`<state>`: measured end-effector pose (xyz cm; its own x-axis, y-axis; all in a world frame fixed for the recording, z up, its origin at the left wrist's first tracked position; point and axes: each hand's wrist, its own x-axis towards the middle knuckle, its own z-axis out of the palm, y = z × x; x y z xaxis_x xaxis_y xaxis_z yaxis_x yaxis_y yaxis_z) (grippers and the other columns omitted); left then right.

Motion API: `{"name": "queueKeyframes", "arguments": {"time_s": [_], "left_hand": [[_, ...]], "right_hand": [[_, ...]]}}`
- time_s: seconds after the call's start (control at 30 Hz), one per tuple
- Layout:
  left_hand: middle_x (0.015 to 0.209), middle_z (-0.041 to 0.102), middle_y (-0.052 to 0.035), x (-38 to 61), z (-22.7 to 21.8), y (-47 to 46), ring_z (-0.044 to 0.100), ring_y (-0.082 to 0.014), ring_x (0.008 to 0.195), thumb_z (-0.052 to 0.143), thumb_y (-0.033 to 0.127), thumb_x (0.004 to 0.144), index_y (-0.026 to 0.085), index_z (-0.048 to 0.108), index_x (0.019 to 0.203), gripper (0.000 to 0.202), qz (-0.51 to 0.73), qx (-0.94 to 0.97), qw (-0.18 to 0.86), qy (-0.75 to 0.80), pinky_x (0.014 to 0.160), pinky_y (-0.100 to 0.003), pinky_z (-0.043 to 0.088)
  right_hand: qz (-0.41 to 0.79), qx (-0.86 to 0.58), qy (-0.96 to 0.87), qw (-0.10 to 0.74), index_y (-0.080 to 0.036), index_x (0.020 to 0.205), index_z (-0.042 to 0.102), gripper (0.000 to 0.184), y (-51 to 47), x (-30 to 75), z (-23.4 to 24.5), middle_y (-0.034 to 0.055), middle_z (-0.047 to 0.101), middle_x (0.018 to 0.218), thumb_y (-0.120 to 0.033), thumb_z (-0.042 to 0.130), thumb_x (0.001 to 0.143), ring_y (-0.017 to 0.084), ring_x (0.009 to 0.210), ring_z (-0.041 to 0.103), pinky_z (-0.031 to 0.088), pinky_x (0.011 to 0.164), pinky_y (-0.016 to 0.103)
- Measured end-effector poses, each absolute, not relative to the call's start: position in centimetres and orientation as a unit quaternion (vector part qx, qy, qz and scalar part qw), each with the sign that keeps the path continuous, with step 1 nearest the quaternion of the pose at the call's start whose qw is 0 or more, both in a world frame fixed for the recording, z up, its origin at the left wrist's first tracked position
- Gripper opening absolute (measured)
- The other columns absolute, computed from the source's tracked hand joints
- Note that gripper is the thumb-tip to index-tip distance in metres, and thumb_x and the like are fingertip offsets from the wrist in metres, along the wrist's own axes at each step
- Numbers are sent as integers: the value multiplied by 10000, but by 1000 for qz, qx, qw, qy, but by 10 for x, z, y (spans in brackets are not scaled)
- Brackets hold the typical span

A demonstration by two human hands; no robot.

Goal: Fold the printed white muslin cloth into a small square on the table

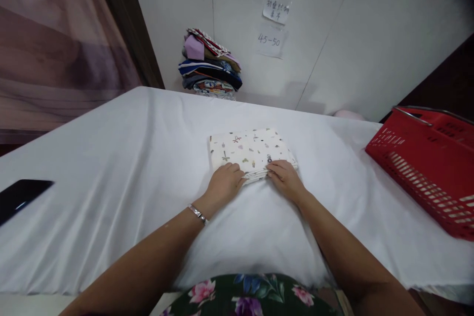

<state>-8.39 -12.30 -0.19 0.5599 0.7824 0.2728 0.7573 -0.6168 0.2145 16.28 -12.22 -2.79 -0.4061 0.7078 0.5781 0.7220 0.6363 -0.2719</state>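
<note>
A folded white cloth (252, 148) with small printed plants and figures lies flat in the middle of the white-covered table. Its layered near edge faces me. My left hand (225, 181) grips the near left corner, thumb at the folded edge and fingers on top. My right hand (286, 177) pinches the same near edge farther right, with its fingers over the top layer. The undersides of both grips are hidden. A silver bracelet (198, 214) is on my left wrist.
A stack of folded fabrics (211, 66) stands at the table's far edge against the wall. On the right is a red plastic basket (425, 168) with a metal handle. A black phone (22, 197) lies at the left. Two paper notes (272, 42) are on the wall.
</note>
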Motion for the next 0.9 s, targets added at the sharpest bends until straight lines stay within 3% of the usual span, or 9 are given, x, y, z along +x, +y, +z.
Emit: {"name": "queueKeyframes", "arguments": {"time_s": [0.13, 0.37, 0.73, 0.9], "left_hand": [[836, 580, -42, -85, -2, -123, 507, -180, 815, 476, 276, 905, 189, 620, 824, 187, 183, 885, 35, 427, 735, -319, 395], [841, 584, -32, -91, 8, -123, 519, -179, 833, 517, 279, 871, 203, 635, 830, 146, 166, 885, 64, 431, 709, -312, 405], [805, 582, -23, -99, 17, -128, 511, -182, 806, 526, 201, 844, 191, 593, 713, 147, 117, 881, 56, 455, 606, -292, 358], [838, 586, -36, -96, 14, -130, 512, -191, 825, 518, 203, 845, 194, 610, 775, 116, 120, 880, 43, 458, 649, -308, 381]], "right_hand": [[-7, -421, -848, 322, -245, 1141, 603, 259, -125, 157, -24, 81, 635, 1071, -233, 515, 897, 222, 988, 563, 447, 866, 413], [-14, -432, -841, 324, -245, 1056, 647, 214, -122, 155, -31, 79, 644, 1034, -219, 501, 902, 218, 971, 569, 446, 860, 411], [2, -427, -842, 329, -246, 1041, 648, 203, -123, 155, -28, 73, 647, 1022, -230, 493, 911, 219, 957, 570, 445, 846, 415], [2, -422, -843, 334, -250, 1043, 647, 196, -123, 157, -29, 63, 648, 1028, -224, 514, 902, 208, 965, 570, 442, 855, 405]]}}
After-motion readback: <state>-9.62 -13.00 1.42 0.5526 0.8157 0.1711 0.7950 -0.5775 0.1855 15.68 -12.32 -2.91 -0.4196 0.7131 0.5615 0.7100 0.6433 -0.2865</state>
